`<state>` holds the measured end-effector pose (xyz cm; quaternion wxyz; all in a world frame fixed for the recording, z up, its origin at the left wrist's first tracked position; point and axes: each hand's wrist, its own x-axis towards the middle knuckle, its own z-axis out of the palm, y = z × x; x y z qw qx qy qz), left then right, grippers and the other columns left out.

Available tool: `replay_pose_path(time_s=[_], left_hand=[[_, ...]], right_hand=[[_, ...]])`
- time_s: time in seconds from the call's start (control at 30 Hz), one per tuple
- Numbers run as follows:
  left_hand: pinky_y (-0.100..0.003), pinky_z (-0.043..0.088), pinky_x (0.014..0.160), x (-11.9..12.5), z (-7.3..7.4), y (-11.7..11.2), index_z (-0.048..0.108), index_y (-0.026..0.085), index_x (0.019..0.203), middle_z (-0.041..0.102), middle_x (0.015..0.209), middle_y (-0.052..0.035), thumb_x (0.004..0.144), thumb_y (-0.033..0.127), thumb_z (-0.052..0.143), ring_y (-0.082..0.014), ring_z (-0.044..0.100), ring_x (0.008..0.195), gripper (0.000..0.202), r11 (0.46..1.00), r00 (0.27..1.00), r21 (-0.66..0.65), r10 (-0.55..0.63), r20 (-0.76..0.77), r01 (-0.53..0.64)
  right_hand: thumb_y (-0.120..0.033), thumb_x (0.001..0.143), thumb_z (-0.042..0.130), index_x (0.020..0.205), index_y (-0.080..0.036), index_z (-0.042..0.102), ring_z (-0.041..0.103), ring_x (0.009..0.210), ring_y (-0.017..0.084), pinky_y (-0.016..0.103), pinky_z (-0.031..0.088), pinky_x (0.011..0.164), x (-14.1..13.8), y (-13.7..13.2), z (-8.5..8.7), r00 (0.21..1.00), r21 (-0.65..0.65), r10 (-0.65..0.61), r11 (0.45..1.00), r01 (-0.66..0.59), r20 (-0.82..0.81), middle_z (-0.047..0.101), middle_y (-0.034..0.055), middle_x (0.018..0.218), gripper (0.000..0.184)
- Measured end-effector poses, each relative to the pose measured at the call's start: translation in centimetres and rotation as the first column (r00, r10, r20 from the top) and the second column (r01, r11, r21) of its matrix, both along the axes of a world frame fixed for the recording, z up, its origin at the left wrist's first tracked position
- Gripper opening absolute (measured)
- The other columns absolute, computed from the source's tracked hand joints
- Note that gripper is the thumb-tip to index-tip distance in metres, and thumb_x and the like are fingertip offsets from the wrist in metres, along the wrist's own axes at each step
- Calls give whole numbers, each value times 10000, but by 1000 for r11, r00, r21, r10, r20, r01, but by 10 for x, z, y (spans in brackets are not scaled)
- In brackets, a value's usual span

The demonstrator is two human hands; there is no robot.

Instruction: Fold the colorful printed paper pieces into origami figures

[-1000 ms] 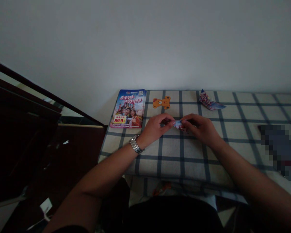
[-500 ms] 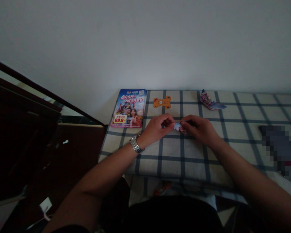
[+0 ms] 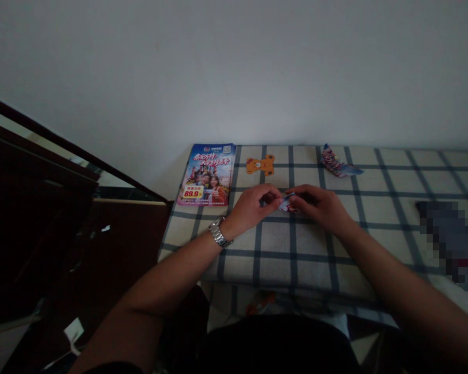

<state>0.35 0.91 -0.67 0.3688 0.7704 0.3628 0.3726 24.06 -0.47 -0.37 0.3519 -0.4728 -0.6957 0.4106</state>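
Note:
Both my hands meet over a checked tablecloth (image 3: 281, 244). My left hand (image 3: 253, 206), with a metal watch on its wrist, pinches the left end of a small folded piece of coloured paper (image 3: 285, 202). My right hand (image 3: 317, 206) pinches the paper's right end, and its fingers cover most of the paper. The paper sits just above the cloth between the two sets of fingertips.
A colourful leaflet (image 3: 207, 173) lies at the table's far left corner. An orange bear-shaped cutout (image 3: 260, 164) lies beside it. Another folded coloured paper piece (image 3: 335, 161) rests near the wall. A blurred dark item (image 3: 450, 239) is at the right. Dark wooden furniture (image 3: 42, 234) stands left.
My hands have drawn a little closer together on the folded paper, and my right fingers now cover more of it. Nothing else has moved.

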Motion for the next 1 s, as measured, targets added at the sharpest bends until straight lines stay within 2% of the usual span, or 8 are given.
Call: replay_pose_path(time_s=[0.07,0.13,0.23,0.33,0.53,0.73,0.87,1.0], left_hand=[[-234,544,756,-1,-1,1,688,196,974,730,881,-5,1014,309,668,-117,684,796,122,1000,999,-10,17,28,-17],[-230,545,774,-1,-2,1,681,196,982,730,898,-6,1019,321,664,-113,686,810,131,1000,998,-18,26,61,-25],[-227,543,769,-2,-2,2,667,194,981,724,907,-8,1017,313,659,-113,687,815,125,999,996,-43,27,86,-24],[-229,536,740,-1,-2,0,660,196,978,716,879,-7,1015,332,653,-119,685,799,141,998,997,-65,-6,79,11],[-238,550,735,1,-1,-3,660,199,985,720,872,-10,999,346,656,-123,679,786,147,996,999,-81,-36,39,39],[-263,595,819,3,3,-5,684,217,1181,762,1063,-52,1010,318,660,-137,726,910,200,996,994,-73,-39,106,47],[-257,595,827,3,6,-6,725,225,1098,770,1030,-30,1005,230,657,-126,727,897,115,999,997,-29,-34,72,36],[-248,605,828,2,4,-6,716,210,1073,769,993,-28,1002,219,663,-121,735,883,89,999,993,-49,-17,113,23]], right_hand=[[-508,961,705,1195,-242,729,778,874,238,376,628,830,-1,0,-1,996,-57,-16,998,11,-92,815,57,996,356],[-515,945,727,1138,-242,734,776,891,235,371,632,851,-2,0,-1,991,-68,-30,997,21,-134,813,55,1001,334],[-530,926,748,1016,-237,741,765,865,232,361,631,821,-4,0,0,989,-65,-47,997,38,-139,805,55,955,308],[-544,923,748,976,-234,734,743,804,222,350,623,757,-5,-1,2,988,-58,-66,997,59,-136,789,52,896,315],[-540,949,710,956,-222,727,708,758,215,339,583,702,-2,-2,2,998,-6,-39,999,39,-48,771,54,862,319],[-475,949,704,919,-216,734,691,727,199,310,540,690,-2,-3,7,1000,55,2,998,-4,27,763,33,811,262],[-453,963,692,920,-211,740,682,718,184,298,519,679,-3,-4,9,996,69,41,997,-46,80,766,26,813,250],[-515,952,711,979,-218,759,701,729,199,312,546,670,-3,-4,6,999,35,18,999,-20,49,781,40,837,302]])
